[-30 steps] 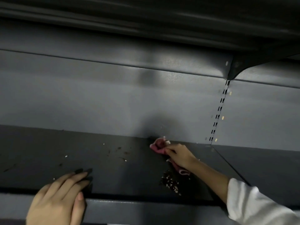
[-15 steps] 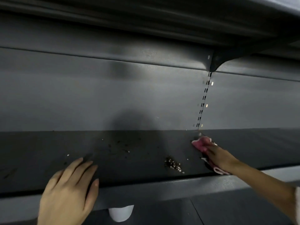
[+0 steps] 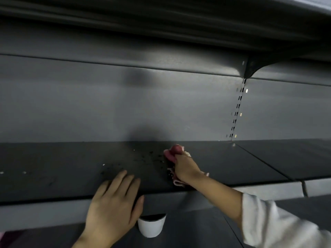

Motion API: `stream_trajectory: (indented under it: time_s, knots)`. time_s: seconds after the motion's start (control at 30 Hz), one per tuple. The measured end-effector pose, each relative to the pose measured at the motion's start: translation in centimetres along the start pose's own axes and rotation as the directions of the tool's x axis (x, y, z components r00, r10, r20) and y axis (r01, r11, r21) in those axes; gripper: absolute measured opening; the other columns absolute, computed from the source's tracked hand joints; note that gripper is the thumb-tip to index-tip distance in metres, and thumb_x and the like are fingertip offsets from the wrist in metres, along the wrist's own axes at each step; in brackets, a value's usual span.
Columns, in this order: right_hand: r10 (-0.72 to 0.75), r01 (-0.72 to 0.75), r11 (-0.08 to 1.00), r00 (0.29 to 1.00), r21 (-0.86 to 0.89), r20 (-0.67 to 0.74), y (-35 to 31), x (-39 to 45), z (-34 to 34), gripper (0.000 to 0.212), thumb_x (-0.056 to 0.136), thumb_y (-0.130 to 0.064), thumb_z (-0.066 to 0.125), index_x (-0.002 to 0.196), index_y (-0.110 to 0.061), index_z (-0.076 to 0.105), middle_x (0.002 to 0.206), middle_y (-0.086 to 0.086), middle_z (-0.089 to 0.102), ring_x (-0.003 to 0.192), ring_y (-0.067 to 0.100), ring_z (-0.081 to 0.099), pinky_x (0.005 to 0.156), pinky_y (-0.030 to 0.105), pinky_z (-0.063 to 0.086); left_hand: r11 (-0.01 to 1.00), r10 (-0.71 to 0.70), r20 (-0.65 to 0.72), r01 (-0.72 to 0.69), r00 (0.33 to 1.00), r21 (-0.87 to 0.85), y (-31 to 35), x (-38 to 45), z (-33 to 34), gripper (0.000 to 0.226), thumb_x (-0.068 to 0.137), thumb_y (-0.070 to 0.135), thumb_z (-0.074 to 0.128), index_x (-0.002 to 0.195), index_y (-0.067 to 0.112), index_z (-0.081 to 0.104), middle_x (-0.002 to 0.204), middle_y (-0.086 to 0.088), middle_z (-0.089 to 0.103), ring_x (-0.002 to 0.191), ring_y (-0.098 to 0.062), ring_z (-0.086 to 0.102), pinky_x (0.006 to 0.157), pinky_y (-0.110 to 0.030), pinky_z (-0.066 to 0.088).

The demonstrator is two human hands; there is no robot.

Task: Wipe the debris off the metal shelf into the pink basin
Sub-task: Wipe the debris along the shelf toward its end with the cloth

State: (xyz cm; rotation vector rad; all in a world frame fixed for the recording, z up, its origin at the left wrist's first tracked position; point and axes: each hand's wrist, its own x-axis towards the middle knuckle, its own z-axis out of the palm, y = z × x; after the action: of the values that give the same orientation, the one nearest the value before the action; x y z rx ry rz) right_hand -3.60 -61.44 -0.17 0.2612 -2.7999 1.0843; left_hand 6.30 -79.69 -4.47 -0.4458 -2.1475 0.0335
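A dark metal shelf (image 3: 232,163) runs across the view. Dark crumbs (image 3: 146,158) and a few pale specks (image 3: 103,165) lie scattered on it, left of my right hand. My right hand (image 3: 185,168) grips a pink cloth (image 3: 172,152) and presses it on the shelf near the back wall. My left hand (image 3: 114,206) rests flat on the shelf's front edge, fingers straight, holding nothing. A sliver of pink (image 3: 2,236) shows at the bottom left corner; I cannot tell whether it is the basin.
A white cup (image 3: 151,226) stands on the lower shelf under the front lip. A slotted upright (image 3: 237,111) runs up the back wall at the right. An upper shelf (image 3: 179,20) with a bracket (image 3: 250,68) hangs overhead. A seam (image 3: 265,164) splits the shelf at the right.
My right hand has swept the pink cloth leftward along the shelf toward the scattered crumbs. My left hand has stayed on the front edge. The earlier crumb pile is now hidden by my right hand.
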Motion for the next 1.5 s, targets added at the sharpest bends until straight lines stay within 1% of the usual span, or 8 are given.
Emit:
stream_trajectory:
  time_s: [0.37, 0.47, 0.53, 0.6, 0.7, 1.07, 1.3, 1.5]
  knots:
    - [0.19, -0.122, 0.911, 0.972, 0.394, -0.138, 6.6, 3.1, -8.4, 0.028, 0.091, -0.032, 0.048, 0.108, -0.018, 0.065, 0.107, 0.02, 0.068, 0.089, 0.029, 0.068, 0.085, 0.044, 0.054, 0.986, -0.167, 0.124, 0.167, 0.978, 0.007, -2.1, -1.0, -2.6, 0.074, 0.098, 0.039, 0.009, 0.09, 0.006, 0.075, 0.094, -0.008, 0.074, 0.102, -0.021, 0.06, 0.075, -0.03, 0.035]
    - [0.261, -0.247, 0.962, 0.955, 0.113, -0.138, 11.2, 4.9, -10.6, 0.033, 0.094, -0.032, 0.041, 0.108, -0.01, 0.061, 0.067, 0.002, 0.072, 0.042, -0.002, 0.059, 0.054, 0.023, 0.051, 0.98, -0.2, 0.118, 0.201, 0.973, 0.006, -2.8, -1.3, -2.7, 0.072, 0.097, 0.039, 0.011, 0.091, 0.007, 0.075, 0.096, -0.007, 0.074, 0.104, -0.018, 0.056, 0.075, -0.03, 0.036]
    - [0.247, -0.251, 0.968, 0.963, -0.024, -0.106, 11.7, 6.4, -10.0, 0.04, 0.095, -0.036, 0.038, 0.104, -0.004, 0.061, 0.047, -0.002, 0.065, 0.049, 0.002, 0.064, 0.066, 0.033, 0.048, 0.979, -0.202, 0.098, 0.203, 0.975, -0.003, -2.8, -1.4, -2.5, 0.069, 0.097, 0.038, 0.013, 0.092, 0.009, 0.075, 0.099, -0.006, 0.074, 0.106, -0.015, 0.049, 0.077, -0.03, 0.036]
    - [0.184, -0.194, 0.971, 0.979, -0.14, -0.085, 10.5, 7.8, -8.4, 0.039, 0.096, -0.032, 0.037, 0.108, -0.006, 0.063, 0.093, 0.019, 0.071, 0.1, 0.03, 0.064, 0.086, 0.035, 0.044, 0.98, -0.201, 0.093, 0.201, 0.975, 0.007, -2.7, -1.4, -2.2, 0.066, 0.097, 0.037, 0.014, 0.094, 0.012, 0.075, 0.105, -0.004, 0.073, 0.109, -0.014, 0.048, 0.079, -0.03, 0.035]
    - [0.069, -0.062, 0.971, 0.997, -0.229, 0.021, 7.2, 9.1, -5.5, 0.031, 0.096, -0.024, 0.04, 0.118, -0.015, 0.061, 0.13, 0.014, 0.057, 0.117, 0.032, 0.052, 0.093, 0.029, 0.037, 0.979, -0.202, 0.09, 0.201, 0.975, 0.026, -2.7, -1.5, -2.0, 0.065, 0.096, 0.037, 0.013, 0.098, 0.015, 0.074, 0.111, -0.004, 0.07, 0.113, -0.015, 0.046, 0.082, -0.032, 0.035]
    - [-0.426, 0.393, 0.904, 0.86, 0.167, 0.281, -0.3, 5.8, 0.7, 0.026, 0.092, -0.013, 0.047, 0.11, -0.014, 0.066, 0.114, 0.006, 0.068, 0.103, 0.011, 0.06, 0.092, 0.021, 0.041, 0.971, -0.237, 0.091, 0.234, 0.967, 0.042, -2.4, -1.4, -2.3, 0.067, 0.097, 0.037, 0.012, 0.095, 0.012, 0.074, 0.103, -0.003, 0.073, 0.108, -0.015, 0.047, 0.075, -0.03, 0.034]
    - [-0.24, 0.217, 0.901, 0.971, 0.375, 0.016, 3.2, 4.6, -8.4, 0.023, 0.092, -0.011, 0.046, 0.101, -0.019, 0.066, 0.099, 0.003, 0.071, 0.076, -0.001, 0.062, 0.069, 0.006, 0.046, 0.98, -0.192, 0.117, 0.185, 0.975, 0.068, -4.0, -1.7, -2.8, 0.07, 0.097, 0.039, 0.009, 0.096, 0.011, 0.073, 0.101, -0.004, 0.072, 0.106, -0.016, 0.046, 0.076, -0.029, 0.034]
    - [0.067, -0.067, 0.998, 0.994, 0.001, 0.083, 7.6, -0.1, -10.9, 0.03, 0.095, -0.012, 0.041, 0.115, -0.011, 0.062, 0.111, 0.01, 0.068, 0.09, 0.017, 0.061, 0.08, 0.023, 0.043, 0.984, -0.177, 0.088, 0.175, 0.98, 0.028, -8.0, -2.8, -3.7, 0.071, 0.097, 0.04, 0.009, 0.093, 0.009, 0.074, 0.099, -0.005, 0.072, 0.106, -0.016, 0.047, 0.075, -0.03, 0.033]
